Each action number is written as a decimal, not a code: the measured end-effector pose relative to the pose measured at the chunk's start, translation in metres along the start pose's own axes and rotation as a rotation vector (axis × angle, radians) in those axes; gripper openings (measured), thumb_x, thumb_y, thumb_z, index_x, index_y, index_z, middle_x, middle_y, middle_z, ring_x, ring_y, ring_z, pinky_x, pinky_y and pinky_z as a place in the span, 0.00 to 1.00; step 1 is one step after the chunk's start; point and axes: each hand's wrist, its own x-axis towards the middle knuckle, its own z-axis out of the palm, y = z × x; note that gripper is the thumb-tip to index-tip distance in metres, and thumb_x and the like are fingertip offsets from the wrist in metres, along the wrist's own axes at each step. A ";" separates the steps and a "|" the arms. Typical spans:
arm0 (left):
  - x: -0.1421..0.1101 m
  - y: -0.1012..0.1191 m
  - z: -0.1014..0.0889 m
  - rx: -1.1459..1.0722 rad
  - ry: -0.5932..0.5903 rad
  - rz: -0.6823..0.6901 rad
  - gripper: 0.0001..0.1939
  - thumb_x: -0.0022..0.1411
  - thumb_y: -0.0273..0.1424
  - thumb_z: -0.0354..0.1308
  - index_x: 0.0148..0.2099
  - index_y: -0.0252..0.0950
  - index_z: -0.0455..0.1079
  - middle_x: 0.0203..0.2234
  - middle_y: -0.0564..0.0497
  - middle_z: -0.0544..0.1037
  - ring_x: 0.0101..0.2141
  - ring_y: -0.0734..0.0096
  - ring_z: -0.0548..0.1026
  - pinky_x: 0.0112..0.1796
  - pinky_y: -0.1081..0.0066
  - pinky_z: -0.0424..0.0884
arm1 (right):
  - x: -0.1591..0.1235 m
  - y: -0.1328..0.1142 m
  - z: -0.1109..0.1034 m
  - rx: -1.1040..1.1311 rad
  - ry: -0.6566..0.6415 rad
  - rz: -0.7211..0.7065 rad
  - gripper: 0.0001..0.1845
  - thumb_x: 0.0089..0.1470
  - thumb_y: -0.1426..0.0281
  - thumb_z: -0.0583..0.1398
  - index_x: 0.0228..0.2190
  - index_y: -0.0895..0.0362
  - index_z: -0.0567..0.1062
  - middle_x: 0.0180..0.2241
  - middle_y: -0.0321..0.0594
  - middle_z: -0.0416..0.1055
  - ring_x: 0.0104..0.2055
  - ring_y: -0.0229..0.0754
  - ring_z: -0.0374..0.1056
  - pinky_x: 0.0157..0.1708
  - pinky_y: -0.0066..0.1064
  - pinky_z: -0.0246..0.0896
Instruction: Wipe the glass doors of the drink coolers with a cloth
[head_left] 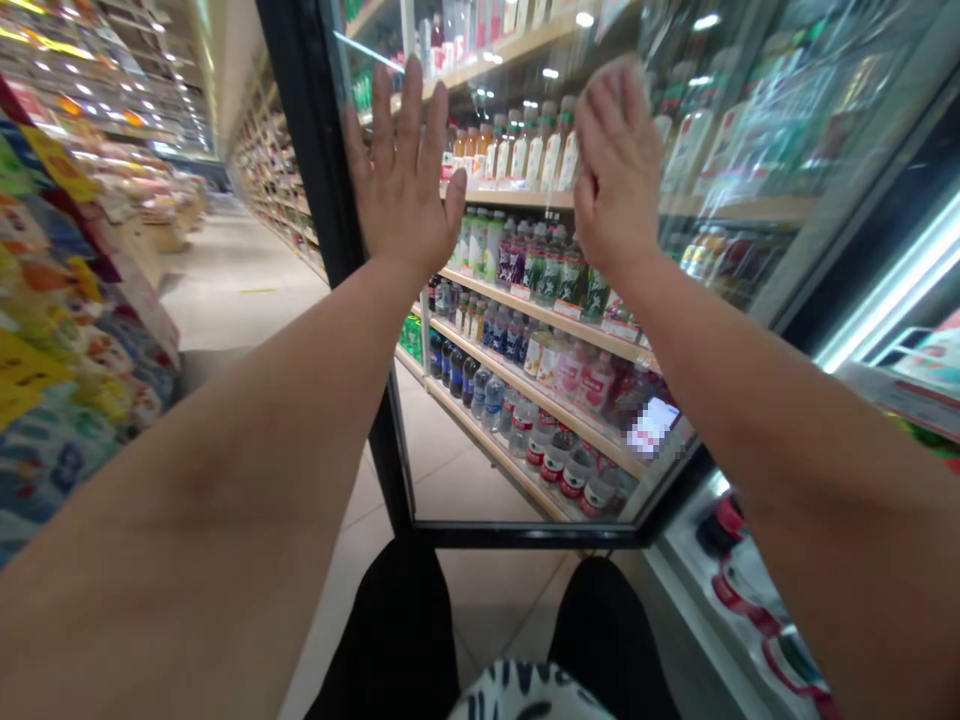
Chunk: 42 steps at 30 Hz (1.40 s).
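Note:
My left hand (401,180) lies flat against the glass door (495,480) of a drinks cooler, near its black frame, with the fingers spread. Farther right, my right hand (616,165) is up against the same pane. Its fingers are together and slightly bent, blurred by motion. A pale edge shows at those fingertips, and I cannot make out what it is. The door stands swung out from the cooler. Through its glass appear shelves of bottled drinks (517,250), some of them seen as reflections.
Below the door are my dark-clothed knees (405,620) above a tiled floor (502,590). Colourful packaged goods (60,300) stand at the left beside an aisle (232,250). At the right is the lit cooler interior with bottles (750,590) and a light strip (892,285).

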 end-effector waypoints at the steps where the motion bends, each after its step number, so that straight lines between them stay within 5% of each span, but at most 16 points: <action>1: 0.000 -0.001 0.001 0.002 0.000 0.008 0.33 0.75 0.41 0.42 0.77 0.38 0.41 0.73 0.62 0.37 0.71 0.58 0.33 0.69 0.52 0.24 | 0.001 0.001 -0.001 -0.010 0.050 0.052 0.32 0.66 0.64 0.44 0.68 0.54 0.60 0.71 0.31 0.49 0.75 0.46 0.35 0.74 0.50 0.28; 3: 0.000 -0.002 0.003 -0.001 0.015 0.025 0.33 0.75 0.41 0.41 0.77 0.37 0.42 0.73 0.61 0.38 0.71 0.57 0.33 0.69 0.51 0.25 | -0.007 -0.005 0.000 -0.002 -0.038 -0.010 0.31 0.66 0.62 0.44 0.68 0.51 0.60 0.71 0.27 0.48 0.75 0.46 0.36 0.75 0.49 0.29; 7: 0.000 -0.005 0.006 -0.025 0.041 0.033 0.33 0.75 0.43 0.40 0.76 0.39 0.41 0.73 0.66 0.36 0.71 0.59 0.32 0.69 0.52 0.24 | -0.024 -0.018 -0.001 0.048 -0.415 -0.339 0.29 0.66 0.61 0.46 0.65 0.44 0.63 0.69 0.20 0.54 0.74 0.41 0.43 0.75 0.46 0.34; 9: 0.000 -0.006 0.007 -0.034 0.034 0.021 0.33 0.75 0.43 0.41 0.76 0.40 0.41 0.73 0.68 0.35 0.71 0.62 0.32 0.69 0.53 0.23 | -0.019 -0.010 -0.006 0.020 -0.369 -0.298 0.30 0.65 0.64 0.47 0.66 0.49 0.62 0.70 0.25 0.51 0.75 0.43 0.40 0.75 0.49 0.33; 13: 0.001 -0.004 0.005 -0.041 0.012 0.003 0.34 0.74 0.42 0.43 0.77 0.42 0.41 0.72 0.68 0.34 0.71 0.62 0.31 0.69 0.53 0.22 | -0.013 0.004 -0.010 -0.058 -0.049 0.000 0.32 0.65 0.67 0.45 0.68 0.57 0.60 0.71 0.35 0.49 0.76 0.47 0.32 0.73 0.52 0.31; 19: 0.000 -0.006 0.006 0.053 0.028 0.031 0.33 0.76 0.41 0.41 0.77 0.40 0.39 0.74 0.62 0.35 0.71 0.60 0.32 0.69 0.50 0.26 | -0.039 0.003 0.000 0.074 -0.365 -0.357 0.29 0.67 0.62 0.44 0.66 0.45 0.62 0.69 0.22 0.53 0.74 0.40 0.41 0.75 0.45 0.30; 24: 0.000 -0.008 0.009 0.109 0.025 0.045 0.33 0.76 0.41 0.41 0.77 0.42 0.36 0.74 0.62 0.32 0.71 0.60 0.31 0.69 0.51 0.26 | -0.048 0.026 -0.006 0.035 0.038 -0.073 0.30 0.67 0.61 0.44 0.68 0.46 0.58 0.71 0.30 0.50 0.75 0.45 0.34 0.73 0.56 0.31; 30: -0.001 -0.007 0.009 0.105 -0.010 -0.001 0.34 0.75 0.41 0.40 0.77 0.44 0.34 0.72 0.69 0.26 0.71 0.65 0.28 0.69 0.56 0.22 | -0.068 0.025 -0.018 0.052 -0.307 -0.310 0.33 0.64 0.67 0.50 0.68 0.41 0.57 0.68 0.29 0.57 0.73 0.44 0.45 0.73 0.56 0.39; 33: 0.001 -0.009 0.012 0.180 0.006 -0.012 0.33 0.76 0.41 0.36 0.76 0.46 0.31 0.70 0.73 0.20 0.71 0.70 0.25 0.69 0.59 0.20 | -0.054 0.036 -0.021 -0.022 -0.093 -0.127 0.31 0.66 0.66 0.48 0.68 0.44 0.59 0.70 0.29 0.52 0.75 0.45 0.38 0.73 0.56 0.37; 36: 0.006 -0.012 0.016 0.197 -0.012 -0.041 0.35 0.73 0.42 0.41 0.77 0.46 0.34 0.72 0.70 0.26 0.71 0.68 0.27 0.69 0.60 0.21 | -0.056 0.033 -0.015 -0.068 0.066 0.013 0.31 0.67 0.65 0.45 0.69 0.48 0.56 0.71 0.30 0.48 0.76 0.47 0.33 0.73 0.57 0.34; 40: 0.015 -0.016 0.019 0.216 -0.058 -0.092 0.44 0.64 0.37 0.52 0.77 0.41 0.40 0.74 0.58 0.36 0.72 0.59 0.32 0.68 0.54 0.24 | -0.076 0.013 -0.009 -0.025 -0.332 -0.348 0.31 0.67 0.66 0.46 0.70 0.45 0.54 0.70 0.27 0.53 0.74 0.40 0.42 0.73 0.51 0.41; 42: 0.016 -0.016 0.020 0.205 -0.043 -0.088 0.45 0.62 0.35 0.53 0.77 0.40 0.41 0.74 0.57 0.37 0.72 0.59 0.32 0.68 0.54 0.24 | -0.075 0.019 -0.013 -0.040 -0.355 -0.386 0.30 0.68 0.66 0.46 0.69 0.45 0.56 0.69 0.26 0.54 0.74 0.39 0.44 0.73 0.49 0.43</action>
